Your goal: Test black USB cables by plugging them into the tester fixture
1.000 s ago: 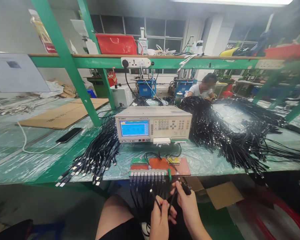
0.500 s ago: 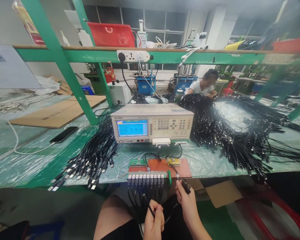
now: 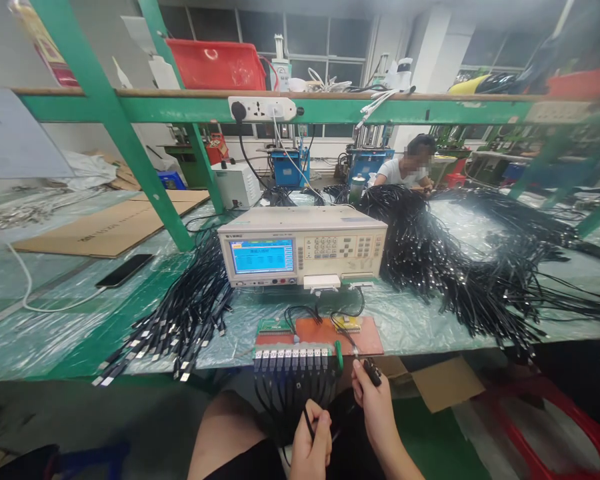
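Note:
My left hand, low in the middle, is closed round a black cable. To its right, my right hand is closed on a black connector at the table's front edge, just below the orange board. A row of several black plugs sits along the board's front, their cables hanging down. Behind the board stands a beige tester with a lit blue screen, wired to it.
Black cable bundles lie left and right of the tester. A phone and flat cardboard are at the left. Beyond the table sits a person. A red stool stands at the lower right.
The tester's screen now shows a different display, with a line of large text. My left hand has shifted slightly right with its cable. My right hand stays nearly where it was.

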Demonstrator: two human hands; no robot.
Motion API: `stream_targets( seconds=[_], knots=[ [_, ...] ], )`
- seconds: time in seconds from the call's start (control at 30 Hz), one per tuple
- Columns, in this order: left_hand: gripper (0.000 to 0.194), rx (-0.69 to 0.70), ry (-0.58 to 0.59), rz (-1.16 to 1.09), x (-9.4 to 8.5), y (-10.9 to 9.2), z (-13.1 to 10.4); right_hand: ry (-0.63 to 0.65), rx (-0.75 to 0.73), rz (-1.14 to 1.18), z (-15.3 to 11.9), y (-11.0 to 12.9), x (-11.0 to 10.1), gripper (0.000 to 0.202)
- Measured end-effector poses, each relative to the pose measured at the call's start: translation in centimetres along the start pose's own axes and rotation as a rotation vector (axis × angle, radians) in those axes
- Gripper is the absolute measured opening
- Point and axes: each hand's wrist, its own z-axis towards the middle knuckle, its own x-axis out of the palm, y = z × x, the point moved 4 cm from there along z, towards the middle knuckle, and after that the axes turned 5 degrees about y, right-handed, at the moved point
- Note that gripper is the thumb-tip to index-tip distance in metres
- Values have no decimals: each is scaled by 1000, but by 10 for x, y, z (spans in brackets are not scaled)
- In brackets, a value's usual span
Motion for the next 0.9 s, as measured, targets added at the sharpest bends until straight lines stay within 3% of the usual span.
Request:
stream_targets(
  seconds=[0.27, 0.9],
  knots=[
    [54, 1, 9, 0, 4, -3, 0, -23, 32, 22, -2, 5, 10, 55],
    [50, 27, 75, -103, 5, 7, -1, 67, -1, -27, 3, 13, 16, 59]
  ],
)
